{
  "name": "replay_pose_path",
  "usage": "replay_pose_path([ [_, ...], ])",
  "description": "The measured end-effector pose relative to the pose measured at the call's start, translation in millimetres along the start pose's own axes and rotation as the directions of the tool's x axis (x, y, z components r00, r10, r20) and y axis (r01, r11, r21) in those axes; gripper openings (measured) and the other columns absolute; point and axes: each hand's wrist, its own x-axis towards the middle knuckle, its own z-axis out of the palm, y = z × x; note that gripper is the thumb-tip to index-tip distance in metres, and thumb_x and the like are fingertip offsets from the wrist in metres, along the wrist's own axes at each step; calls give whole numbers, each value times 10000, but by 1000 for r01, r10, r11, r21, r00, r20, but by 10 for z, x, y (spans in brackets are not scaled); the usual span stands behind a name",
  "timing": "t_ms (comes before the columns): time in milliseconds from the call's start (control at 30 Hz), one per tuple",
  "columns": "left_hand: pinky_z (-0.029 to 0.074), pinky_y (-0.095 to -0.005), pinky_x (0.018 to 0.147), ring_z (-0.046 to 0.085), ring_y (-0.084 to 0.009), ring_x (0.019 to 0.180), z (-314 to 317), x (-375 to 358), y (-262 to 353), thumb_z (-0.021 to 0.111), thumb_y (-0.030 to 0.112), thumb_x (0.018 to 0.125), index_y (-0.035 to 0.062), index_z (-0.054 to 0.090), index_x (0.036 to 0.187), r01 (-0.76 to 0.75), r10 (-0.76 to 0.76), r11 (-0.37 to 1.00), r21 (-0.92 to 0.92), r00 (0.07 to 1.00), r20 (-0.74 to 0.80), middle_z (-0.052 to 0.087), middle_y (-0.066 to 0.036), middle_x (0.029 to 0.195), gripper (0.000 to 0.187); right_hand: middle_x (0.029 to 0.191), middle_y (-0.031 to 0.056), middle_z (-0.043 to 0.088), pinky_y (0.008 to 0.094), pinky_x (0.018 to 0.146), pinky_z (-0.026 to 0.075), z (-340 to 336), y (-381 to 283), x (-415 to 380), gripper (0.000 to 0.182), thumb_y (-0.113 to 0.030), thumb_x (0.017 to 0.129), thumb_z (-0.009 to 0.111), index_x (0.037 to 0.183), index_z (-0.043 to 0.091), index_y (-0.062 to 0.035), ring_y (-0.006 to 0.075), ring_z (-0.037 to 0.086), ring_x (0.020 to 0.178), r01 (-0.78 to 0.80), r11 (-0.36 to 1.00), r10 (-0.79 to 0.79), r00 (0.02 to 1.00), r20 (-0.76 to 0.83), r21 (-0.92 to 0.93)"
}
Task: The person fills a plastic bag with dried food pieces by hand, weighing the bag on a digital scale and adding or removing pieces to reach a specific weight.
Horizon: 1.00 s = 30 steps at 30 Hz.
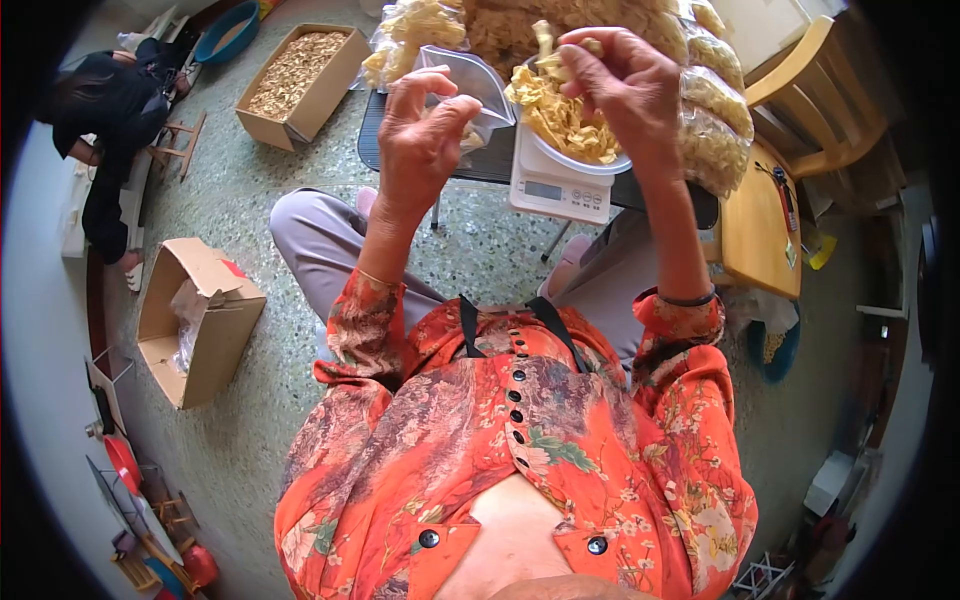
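My left hand [425, 130] is closed on the edge of a clear plastic bag [478, 85], whose mouth gapes toward the right. Some pale pieces show low in the bag, partly behind my fingers. My right hand [628, 95] pinches a pale yellow dried piece [547, 45] above a white bowl [585, 168]. Curled yellow dried pieces [570, 118] fill the bowl. Under it is a white digital kitchen scale [560, 198]; its display is too small to read. The scale rests on a dark small table [374, 135] before my knees.
Filled clear bags [715, 140] are piled behind and right of the bowl. A cardboard box of brown chips [300, 75] and an open carton [200, 320] stand on the floor at left. A person in black [110, 110] sits far left. A wooden chair [760, 220] is at right.
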Motion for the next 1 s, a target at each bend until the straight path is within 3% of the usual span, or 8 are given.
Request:
replay_pose_path([
  [267,570,-433,930,652,-333,1121,-28,28,27,793,-41,767,68,779,952,-3,4,998,57,1000,-5,559,-129,1080,215,810,94,761,262,609,571,512,201,26,219,-86,900,785,1082,755,33,119,727,669,206,968,-182,970,159,-145],
  [500,566,-433,932,657,-322,1106,-41,0,8,781,-41,773,67,769,949,12,-9,998,67,999,-36,600,-129,1084,207,947,58,779,228,672,575,456,180,44,215,-97,967,749,1158,759,0,89,716,752,63,997,-52,969,243,-40],
  [667,555,-427,945,665,-313,1100,-78,-2,-19,760,-57,765,64,764,945,8,-3,995,96,999,-45,664,-99,1049,216,871,63,781,273,691,578,144,237,102,143,-90,951,739,1077,790,-45,112,730,769,253,949,-255,967,13,-188],
  [733,551,-417,942,675,-311,1083,-117,5,-42,748,-66,759,58,763,949,-17,19,994,110,1000,-21,692,-78,992,228,863,95,775,299,693,576,-152,342,119,141,-117,934,744,1051,786,-50,146,734,747,193,946,-192,981,29,-261],
  [800,554,-422,936,681,-316,1066,-122,-16,-60,745,-67,758,58,770,957,-15,18,995,94,1000,-23,696,-83,963,236,869,125,766,326,733,582,-425,527,97,154,-148,907,749,1026,778,-55,224,748,765,212,823,-144,975,168,-526],
  [833,555,-422,934,681,-315,1066,-123,-22,-62,743,-69,756,58,773,960,-6,8,996,87,1000,-22,695,-83,966,243,934,123,756,368,825,583,-511,570,53,181,-151,885,739,1044,763,-69,291,741,872,181,776,-84,979,185,-604],
  [933,558,-418,926,682,-309,1061,-98,-26,-59,759,-64,752,57,779,964,11,-9,998,69,1000,-20,691,-84,964,244,1030,104,736,406,895,564,-606,655,-62,235,-133,874,731,1105,751,-94,308,715,982,207,677,-3,960,279,-706],
  [1000,558,-412,918,682,-302,1054,-94,-20,-43,780,-48,764,56,777,963,12,-10,995,97,1000,-16,687,-84,960,224,1059,96,698,352,863,550,-589,690,-111,304,-75,866,737,1170,727,-62,243,708,943,218,672,18,951,310,-707],
])
